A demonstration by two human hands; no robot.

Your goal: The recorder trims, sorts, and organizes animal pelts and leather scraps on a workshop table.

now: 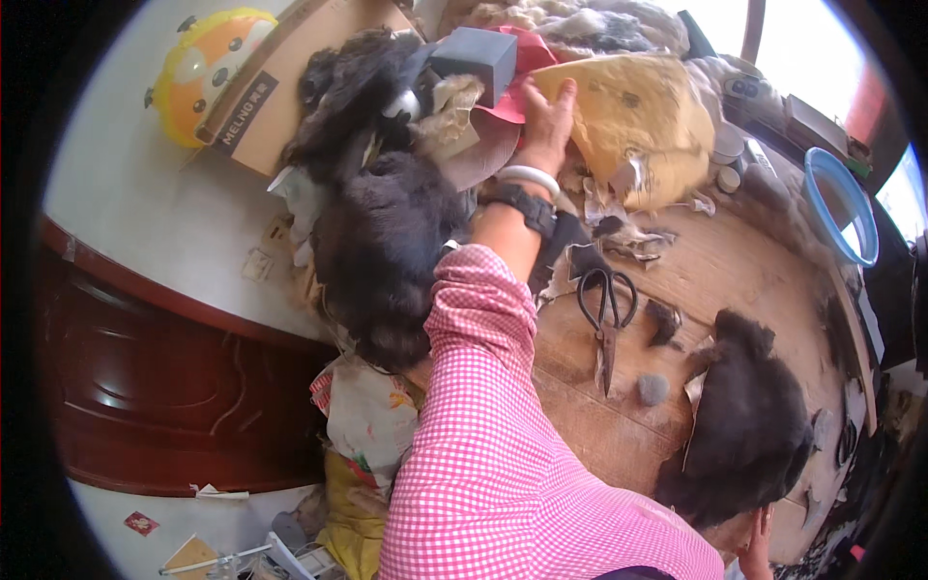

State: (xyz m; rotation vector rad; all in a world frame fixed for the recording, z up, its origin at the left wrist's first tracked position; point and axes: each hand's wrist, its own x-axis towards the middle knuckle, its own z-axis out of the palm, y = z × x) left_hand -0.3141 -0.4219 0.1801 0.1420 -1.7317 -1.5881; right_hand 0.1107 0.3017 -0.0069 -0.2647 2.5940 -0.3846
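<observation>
My left hand (549, 124), with a white bangle and a dark watch at the wrist, reaches to the far middle. It is closed on the left edge of a creased yellow paper sheet (643, 111); some fingers are hidden. A red sheet (527, 53) lies beside these fingers. At the lower right edge, part of my right hand (757, 546) shows, its fingers stretched out beside a black fur piece (744, 425). Between the hands, black-handled scissors (606, 314) lie on the brown work board (609, 425). A grey stone-like lump (652, 390) sits near their tip.
Dark fur (387, 242) is heaped left of my arm, below a grey box (476, 60) and a cardboard box (290, 68). Small fur scraps (633, 239) lie beyond the scissors. A blue-rimmed basin (841, 206) stands at the far right. Bags (367, 416) sit at the left.
</observation>
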